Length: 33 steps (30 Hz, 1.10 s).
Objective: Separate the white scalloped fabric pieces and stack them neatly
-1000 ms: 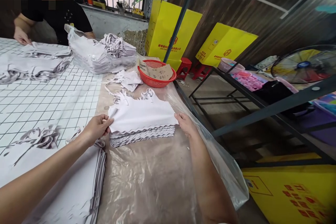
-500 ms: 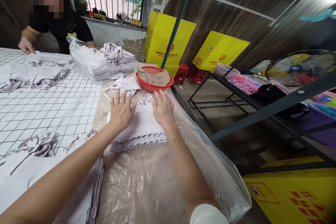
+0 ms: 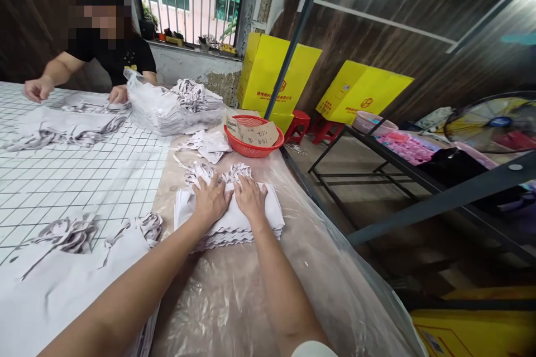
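Head view | left hand [image 3: 211,201] and right hand [image 3: 250,198] lie open and flat, close together, palms down on the stack of white fabric pieces [image 3: 273,213] | stack rests on clear plastic sheet [image 3: 251,295], red basket [image 3: 251,148] just beyond.

Stack of cloth pieces [image 3: 272,213] on plastic sheet [image 3: 234,301], basket [image 3: 251,145] behind it, bagged bundle [image 3: 167,111] left of basket

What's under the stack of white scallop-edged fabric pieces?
A clear plastic sheet spreads out from beneath the stack of white scallop-edged fabric pieces. The left hand and right hand press on top; what lies directly below is hidden.
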Motion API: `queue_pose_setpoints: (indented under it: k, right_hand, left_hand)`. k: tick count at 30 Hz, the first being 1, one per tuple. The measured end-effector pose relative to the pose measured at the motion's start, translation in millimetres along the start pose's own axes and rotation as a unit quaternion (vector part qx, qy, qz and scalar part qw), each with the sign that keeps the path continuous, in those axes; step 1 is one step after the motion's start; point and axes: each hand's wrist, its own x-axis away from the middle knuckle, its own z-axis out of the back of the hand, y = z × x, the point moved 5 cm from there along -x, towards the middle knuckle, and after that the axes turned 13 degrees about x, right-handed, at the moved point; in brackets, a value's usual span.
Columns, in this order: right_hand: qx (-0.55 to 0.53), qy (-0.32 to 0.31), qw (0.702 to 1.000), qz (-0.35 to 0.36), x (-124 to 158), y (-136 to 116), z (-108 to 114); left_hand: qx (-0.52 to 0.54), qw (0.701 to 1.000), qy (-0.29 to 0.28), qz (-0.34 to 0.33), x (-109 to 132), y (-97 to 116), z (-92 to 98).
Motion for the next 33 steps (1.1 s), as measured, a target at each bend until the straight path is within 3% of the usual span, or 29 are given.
queue_pose_setpoints:
  k: [6, 12, 18, 21, 24, 26, 27, 28, 30, 33]
  right_hand:
    - [0.014, 0.010, 1.000, 0.000, 1, -3, 5]
    - [0.016, 0.014, 1.000, 0.002, 3, -3, 4]
    - [-0.005, 0.004, 1.000, 0.004, -2, -4, 1]
    - [-0.036, -0.004, 0.999, -0.014, -10, 0, 11]
    - [-0.115, 0.084, 0.989, -0.027, -6, 2, 39]
    - [-0.176, 0.145, 0.974, 0.001, 15, -5, 57]
    - [-0.206, 0.138, 0.969, 0.012, 32, -13, 61]
    - [-0.237, 0.099, 0.966, 0.020, 53, -23, 62]
    - [-0.296, -0.040, 0.954, 0.036, 103, -53, 52]
    - [-0.341, -0.196, 0.918, 0.051, 176, -104, 31]
  left_hand:
    - [0.003, 1.000, 0.009, 0.007, 5, 4, 8.1]
    - [0.042, 0.998, 0.046, 0.028, 5, -8, 11.6]
    - [0.141, 0.985, 0.088, 0.044, 1, -13, 15.0]
    - [0.212, 0.973, 0.090, 0.020, -4, -9, 38.0]
    - [0.221, 0.971, 0.088, 0.006, 3, -30, 88.8]
    - [0.199, 0.974, 0.106, -0.012, 30, -59, 135.1]
    - [0.167, 0.978, 0.124, -0.033, 52, -76, 159.4]
    - [0.123, 0.980, 0.149, -0.038, 78, -95, 182.5]
    - [0.035, 0.978, 0.197, 0.050, 140, -143, 218.7]
    - [-0.037, 0.948, 0.195, 0.248, 231, -212, 234.2]
